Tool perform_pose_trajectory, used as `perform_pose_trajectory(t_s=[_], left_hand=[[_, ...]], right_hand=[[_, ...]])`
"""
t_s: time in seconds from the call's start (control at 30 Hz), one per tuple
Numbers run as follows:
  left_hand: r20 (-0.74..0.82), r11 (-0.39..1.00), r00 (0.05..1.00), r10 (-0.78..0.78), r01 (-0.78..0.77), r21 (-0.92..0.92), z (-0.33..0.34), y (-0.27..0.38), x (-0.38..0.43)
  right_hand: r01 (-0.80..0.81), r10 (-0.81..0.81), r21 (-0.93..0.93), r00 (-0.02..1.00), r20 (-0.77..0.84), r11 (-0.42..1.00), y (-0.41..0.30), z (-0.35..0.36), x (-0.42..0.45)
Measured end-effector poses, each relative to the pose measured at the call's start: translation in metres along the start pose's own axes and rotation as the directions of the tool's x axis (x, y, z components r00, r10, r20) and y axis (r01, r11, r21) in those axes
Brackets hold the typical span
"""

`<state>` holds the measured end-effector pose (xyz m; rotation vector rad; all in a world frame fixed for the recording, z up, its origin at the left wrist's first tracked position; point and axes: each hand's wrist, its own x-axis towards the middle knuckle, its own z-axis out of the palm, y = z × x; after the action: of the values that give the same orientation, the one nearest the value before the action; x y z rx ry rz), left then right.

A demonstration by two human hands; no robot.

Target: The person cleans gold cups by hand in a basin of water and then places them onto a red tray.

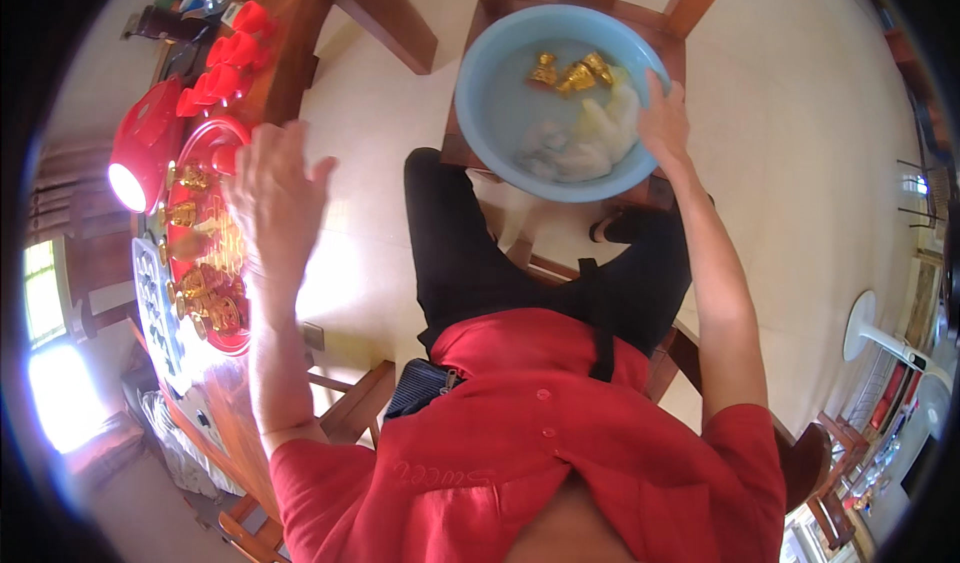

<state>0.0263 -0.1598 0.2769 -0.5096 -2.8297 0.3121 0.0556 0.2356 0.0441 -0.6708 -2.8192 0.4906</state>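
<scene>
A blue plastic basin [480, 139] of cloudy water stands on a wooden chair before me. Several gold-coloured ornate cups [577, 77] lie in the water, near a soaked white and pale yellow cloth [600, 139]. My right hand [664, 120] grips the basin's right rim, fingers over the edge. On my left, my left hand [274, 188] is raised beside a round red tray [217, 124], thumb apart, with nothing visible in it. More gold cups [214, 312] are on that tray, some upright and some grouped together; the hand hides part of the tray.
Red cups [221, 79] stand in rows on the wooden table [296, 15] at left, by a red appliance [146, 139] with a bright face. A white tray [154, 300] with small dark items lies beyond the red tray. At right is a white standing fan [862, 327].
</scene>
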Motion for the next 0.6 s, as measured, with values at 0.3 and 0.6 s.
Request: perform_pose_trajectory(t_s=[0.3,0.6], left_hand=[[0.016,0.989,0.993,-0.118,0.116,0.094,0.029,-0.060,-0.006],[0.012,0.979,0.979,-0.203,0.203,0.028,0.040,-0.103,-0.048]], right_hand=[[0.109,-0.106,0.063,0.993,-0.050,0.992,0.022,0.020,0.004],[0.117,-0.118,-0.020,0.993,-0.010,0.993,0.021,0.026,0.006]])
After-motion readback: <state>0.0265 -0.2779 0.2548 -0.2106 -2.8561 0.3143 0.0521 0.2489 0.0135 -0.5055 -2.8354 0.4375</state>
